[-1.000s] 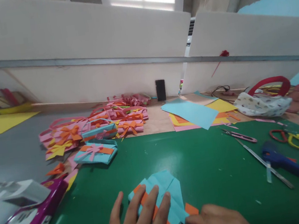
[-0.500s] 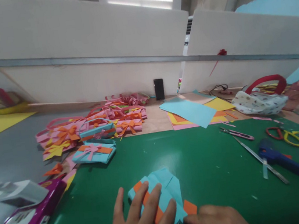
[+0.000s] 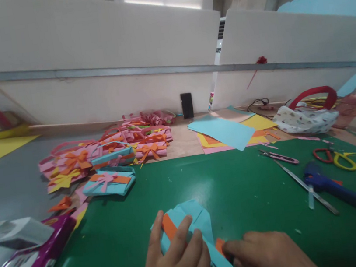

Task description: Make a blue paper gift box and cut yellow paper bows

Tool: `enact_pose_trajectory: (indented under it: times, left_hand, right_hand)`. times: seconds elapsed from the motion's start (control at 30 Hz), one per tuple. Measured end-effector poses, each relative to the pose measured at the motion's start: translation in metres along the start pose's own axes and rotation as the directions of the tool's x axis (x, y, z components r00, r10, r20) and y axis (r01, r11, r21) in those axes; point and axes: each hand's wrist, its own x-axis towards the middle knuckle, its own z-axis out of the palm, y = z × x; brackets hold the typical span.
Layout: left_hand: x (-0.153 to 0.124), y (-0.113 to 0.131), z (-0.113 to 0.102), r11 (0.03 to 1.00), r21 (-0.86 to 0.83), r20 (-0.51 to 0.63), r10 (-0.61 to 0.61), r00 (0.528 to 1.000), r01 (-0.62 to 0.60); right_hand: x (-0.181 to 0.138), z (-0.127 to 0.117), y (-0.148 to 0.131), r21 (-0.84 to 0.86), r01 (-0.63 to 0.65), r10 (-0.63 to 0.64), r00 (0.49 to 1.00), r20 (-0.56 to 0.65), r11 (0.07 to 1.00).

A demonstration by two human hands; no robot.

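A folded light-blue paper piece with orange strips (image 3: pixel 195 219) lies on the green cutting mat (image 3: pixel 246 194) at the near edge. My left hand (image 3: pixel 178 261) lies flat on its left part, fingers stretched out and pressing it down. My right hand (image 3: pixel 268 258) rests at its right corner, fingertips pressed together on the blue edge beside an orange tab (image 3: pixel 219 246). Both wrists run out of the bottom of the view.
Finished pink and blue paper pieces with bows (image 3: pixel 104 155) pile at the left. Coloured sheets (image 3: pixel 227 133) lie behind the mat. A craft knife (image 3: pixel 279 157), metal ruler (image 3: pixel 306 187), blue glue gun (image 3: pixel 334 189), scissors (image 3: pixel 335 157) and a fabric bag (image 3: pixel 306 117) are at the right. A purple power strip (image 3: pixel 26 261) sits near left.
My left hand slid right and forward over the paper. My right hand moved left onto its corner, covering most of the orange tab. The paper looks folded flatter.
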Motion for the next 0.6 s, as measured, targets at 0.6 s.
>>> enact_pose_trajectory:
  times: [0.6]
  left_hand:
    - [0.005,0.009,0.005,0.989,-0.098,-0.082,-0.116,0.99,0.108]
  right_hand:
    - [-0.034,-0.021,0.04,0.224,-0.245,0.285,0.943,-0.17,0.943]
